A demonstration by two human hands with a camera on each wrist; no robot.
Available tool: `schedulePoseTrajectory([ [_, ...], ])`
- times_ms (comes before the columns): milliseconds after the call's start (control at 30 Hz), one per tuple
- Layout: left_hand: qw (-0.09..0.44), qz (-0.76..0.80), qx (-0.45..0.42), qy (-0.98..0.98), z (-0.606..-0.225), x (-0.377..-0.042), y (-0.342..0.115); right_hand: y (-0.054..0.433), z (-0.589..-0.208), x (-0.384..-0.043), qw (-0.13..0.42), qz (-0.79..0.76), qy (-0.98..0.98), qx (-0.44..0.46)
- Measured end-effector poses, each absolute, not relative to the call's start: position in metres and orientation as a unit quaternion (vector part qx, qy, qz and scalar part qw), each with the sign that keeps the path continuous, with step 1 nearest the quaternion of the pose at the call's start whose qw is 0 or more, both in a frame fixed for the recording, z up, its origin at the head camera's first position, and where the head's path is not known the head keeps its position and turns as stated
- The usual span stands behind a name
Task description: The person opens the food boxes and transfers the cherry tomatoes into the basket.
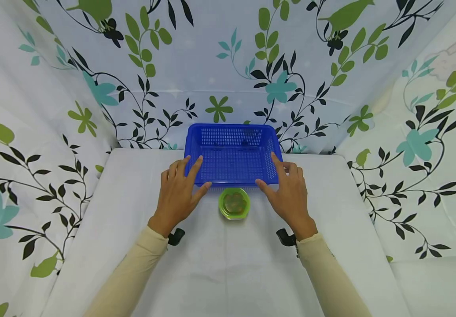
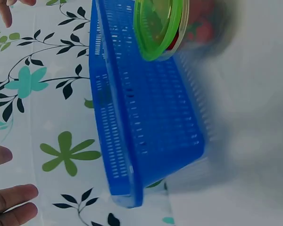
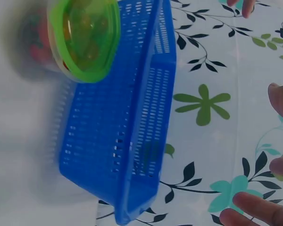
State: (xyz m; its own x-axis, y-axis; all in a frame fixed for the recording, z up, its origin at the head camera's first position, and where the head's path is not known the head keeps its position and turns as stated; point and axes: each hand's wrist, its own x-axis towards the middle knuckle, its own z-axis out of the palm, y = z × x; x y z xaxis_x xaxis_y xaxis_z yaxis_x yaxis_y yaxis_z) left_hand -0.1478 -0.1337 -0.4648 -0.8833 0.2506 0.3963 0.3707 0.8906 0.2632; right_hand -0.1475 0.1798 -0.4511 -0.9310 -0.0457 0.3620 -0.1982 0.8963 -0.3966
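A blue perforated plastic basket (image 1: 233, 165) sits toward the far edge of the table, its inside showing bare mesh. Just in front of its near wall stands a clear tub with a green lid (image 1: 234, 203); red contents show through the tub's side (image 2: 200, 23). My left hand (image 1: 176, 196) is held at the basket's left front corner, fingers spread and holding nothing. At the right front corner my right hand (image 1: 288, 196) hovers likewise, its fingers apart. In both wrist views a gap shows between the fingertips (image 2: 19, 195) and the basket wall (image 3: 99, 132).
A white cloth covers the table (image 1: 228, 273). Behind and on both sides hang printed curtains (image 1: 196, 57) with leaves, flowers and birds, close to the basket's back wall. A black wrist mount (image 1: 176, 237) shows under the left wrist, another (image 1: 286, 237) under the right.
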Motion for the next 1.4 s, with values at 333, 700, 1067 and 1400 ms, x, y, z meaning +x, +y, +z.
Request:
schedulePoseTrajectory([
  [333,0.153,-0.282,-0.148,-0.936,-0.491,-0.138,-0.126,0.176,-0.47,-0.136,0.18,0.272,-0.944,0.045],
  [700,0.113,-0.45,-0.116,-0.878,-0.533,-0.128,-0.115,0.171,-0.494,-0.122,0.141,0.336,-0.93,0.042],
  [1067,0.025,-0.566,-0.068,-0.821,-0.572,-0.123,-0.111,0.162,-0.521,-0.111,0.079,0.398,-0.913,0.043],
  [1400,-0.058,-0.653,-0.038,-0.754,-0.598,-0.125,-0.104,0.157,-0.551,-0.103,0.026,0.461,-0.887,0.036],
])
